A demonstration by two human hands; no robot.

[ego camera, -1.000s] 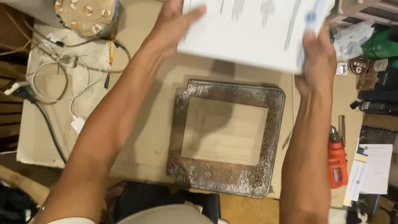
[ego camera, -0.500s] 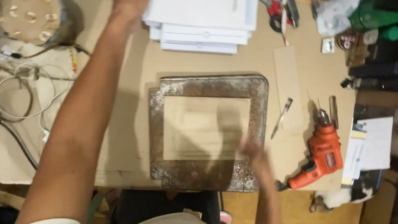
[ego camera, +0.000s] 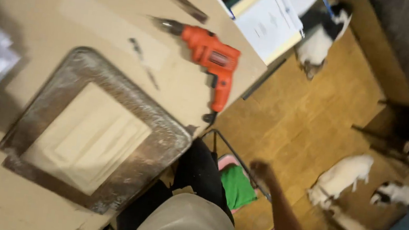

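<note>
The right hand (ego camera: 261,170) has dropped off the tabletop (ego camera: 98,8) to hang empty and loosely curled beside the chair, away from the dark frame (ego camera: 124,178) lying flat near the orange drill (ego camera: 213,61); the left hand is out of view.

A frame (ego camera: 93,132) lies flat on a worktable (ego camera: 72,5), a power drill (ego camera: 211,61) beyond its upper right corner near the table edge. Off the table to the frame's right, a hand (ego camera: 261,170) hangs above floor (ego camera: 308,117).
</note>
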